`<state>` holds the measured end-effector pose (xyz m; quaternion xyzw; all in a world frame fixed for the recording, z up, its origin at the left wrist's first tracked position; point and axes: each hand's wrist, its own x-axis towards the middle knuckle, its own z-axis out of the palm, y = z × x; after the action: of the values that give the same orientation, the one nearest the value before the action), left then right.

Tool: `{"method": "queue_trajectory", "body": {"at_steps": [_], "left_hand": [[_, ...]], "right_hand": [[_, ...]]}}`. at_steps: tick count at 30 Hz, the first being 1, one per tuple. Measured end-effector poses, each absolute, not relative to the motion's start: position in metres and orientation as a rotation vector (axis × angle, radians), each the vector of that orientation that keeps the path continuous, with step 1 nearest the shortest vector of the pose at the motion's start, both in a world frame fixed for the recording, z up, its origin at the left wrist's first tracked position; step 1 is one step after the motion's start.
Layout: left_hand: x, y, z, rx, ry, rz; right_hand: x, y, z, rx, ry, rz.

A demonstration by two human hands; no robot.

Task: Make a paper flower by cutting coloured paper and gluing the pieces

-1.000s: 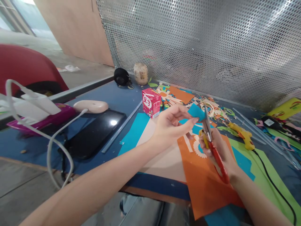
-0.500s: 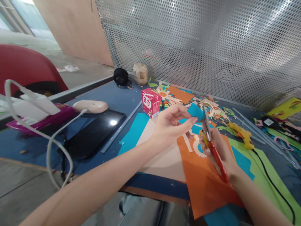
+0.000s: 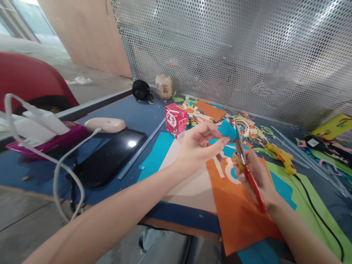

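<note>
My left hand (image 3: 199,145) pinches a small blue paper piece (image 3: 227,130) between thumb and fingers, held above the table. My right hand (image 3: 254,172) grips red-and-yellow scissors (image 3: 244,161), blades pointing up and touching the right edge of the blue piece. Under both hands lie an orange sheet (image 3: 236,205) with a white toothed cut-out, a beige sheet (image 3: 192,183) and a blue sheet (image 3: 156,154).
A red carton (image 3: 176,120) stands behind my left hand. Paper scraps (image 3: 220,113) lie by the perforated metal wall (image 3: 233,55). A yellow glue gun (image 3: 283,157) with a black cord is at right. A black tablet (image 3: 110,156), a white cable (image 3: 63,165) and a charger are at left.
Both hands, the blue piece and the scissors have shifted very slightly left; otherwise the grip and scene look the same.
</note>
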<state>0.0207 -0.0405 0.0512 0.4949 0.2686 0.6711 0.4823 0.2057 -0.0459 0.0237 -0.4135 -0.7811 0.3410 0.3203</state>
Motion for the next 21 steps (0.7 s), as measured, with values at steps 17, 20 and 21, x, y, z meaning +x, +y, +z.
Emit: {"method": "queue_trajectory", "body": {"at_steps": [17, 20, 21], "left_hand": [[0.0212, -0.0410, 0.0521, 1.194, 0.643, 1.642], [0.0211, -0.0404, 0.0514, 1.193, 0.627, 1.643], [0.0210, -0.0402, 0.0511, 1.191, 0.628, 1.640]], "right_hand": [[0.2053, -0.0464, 0.0253, -1.072, -2.053, 0.991], [0.2052, -0.0462, 0.0251, -1.073, -2.045, 1.008], [0.2053, -0.0460, 0.0248, -1.076, -2.042, 1.012]]}}
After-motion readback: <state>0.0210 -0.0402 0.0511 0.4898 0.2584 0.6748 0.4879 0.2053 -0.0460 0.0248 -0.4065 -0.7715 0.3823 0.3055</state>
